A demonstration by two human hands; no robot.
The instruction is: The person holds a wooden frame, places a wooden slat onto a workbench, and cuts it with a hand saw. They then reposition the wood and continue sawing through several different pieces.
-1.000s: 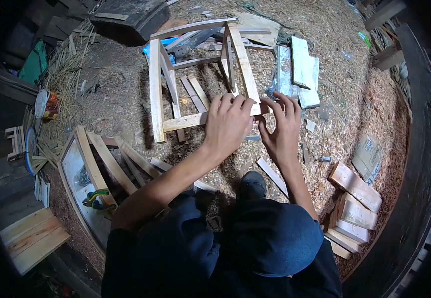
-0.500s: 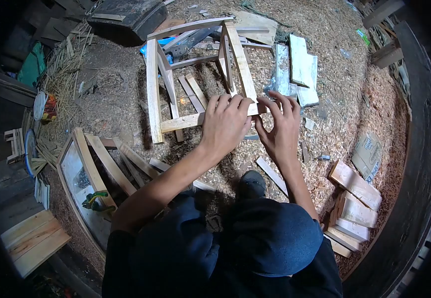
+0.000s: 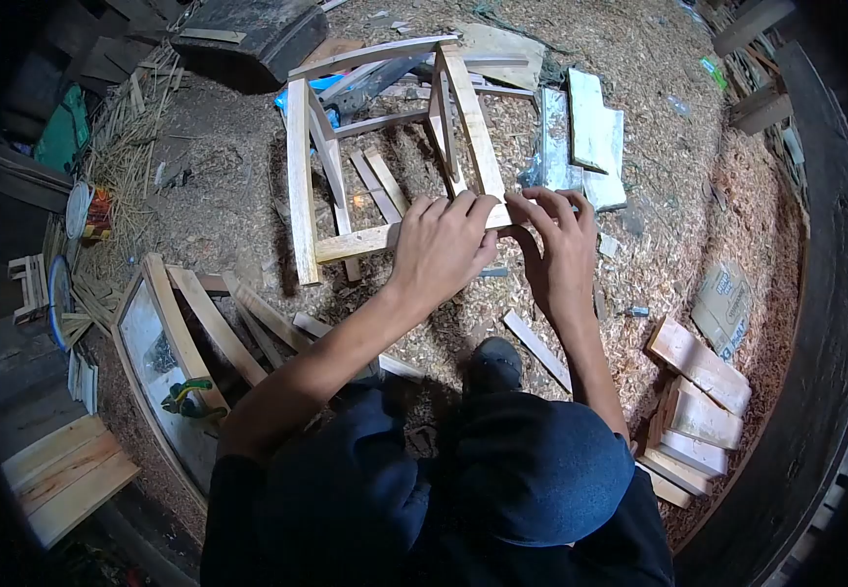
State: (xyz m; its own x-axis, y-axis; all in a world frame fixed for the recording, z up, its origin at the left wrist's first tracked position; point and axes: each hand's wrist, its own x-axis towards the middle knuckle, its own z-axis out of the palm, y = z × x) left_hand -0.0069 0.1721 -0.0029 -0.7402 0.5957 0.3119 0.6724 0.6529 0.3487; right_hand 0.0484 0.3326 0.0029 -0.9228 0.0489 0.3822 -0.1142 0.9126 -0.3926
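A pale wooden chair frame (image 3: 299, 186) stands on the shavings in front of me, with upright posts, a curved far rail and a straight near rail (image 3: 357, 243). My left hand (image 3: 441, 240) is closed over that near rail, right of its middle, fingers on top. At the rail's right end, by the corner with the long side piece (image 3: 475, 122), my right hand (image 3: 566, 240) has its fingers bent around the joint. The thumb and fingertips there are partly hidden, so whether a small part is between them cannot be told.
Left of my legs lies a framed panel (image 3: 175, 342) with a green-handled tool (image 3: 187, 396) on it. Cut boards (image 3: 703, 421) are stacked at right. Pale slabs (image 3: 590, 127) lie beyond the frame; a dark block (image 3: 253, 39) sits at far left.
My right hand's fingers have shifted slightly and curled closer to the rail's end. My left hand keeps its hold, and the frame has barely moved.
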